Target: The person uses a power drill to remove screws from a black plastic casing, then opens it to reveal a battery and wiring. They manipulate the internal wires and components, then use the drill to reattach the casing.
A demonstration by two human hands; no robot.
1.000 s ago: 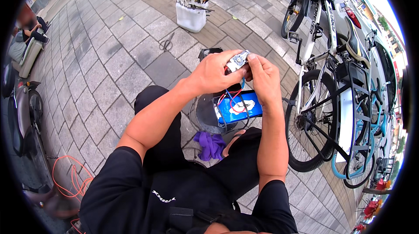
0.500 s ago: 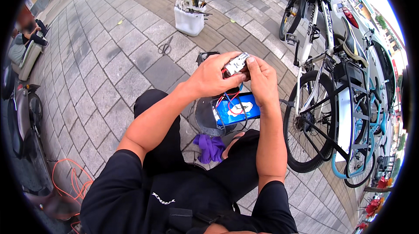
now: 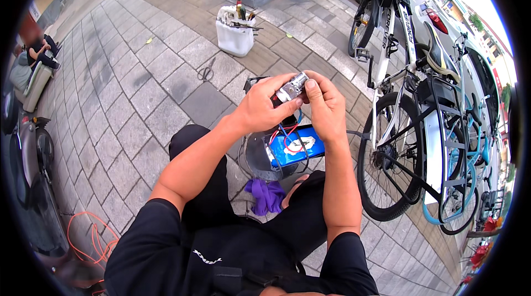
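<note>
In front of me my left hand [image 3: 259, 105] grips a small silvery metal part [image 3: 290, 88], fingers wrapped round it. My right hand [image 3: 326, 107] closes on the far end of the same part, its thumb resting against the metal. The part is tilted, its upper end pointing right; its exact kind cannot be made out. Below the hands lies a blue wrapped battery pack [image 3: 283, 158] with a torn whitish patch. Red, blue and black wires [image 3: 287, 137] run over the pack toward the hands. Under it is a dark rounded casing [image 3: 258, 152].
A purple cloth [image 3: 265, 195] lies between my legs. Ahead stand a white cut-open jug [image 3: 235, 42] of tools and a pair of scissors [image 3: 207, 70]. A white bicycle [image 3: 387, 124] stands close on my right; a scooter [image 3: 41, 174] and orange cable [image 3: 91, 235] are left.
The silver part has turned in my hands and shows a different, shinier face. Both hands have shifted slightly left in view, and the whole view has tilted a little. The grip stays two-handed.
</note>
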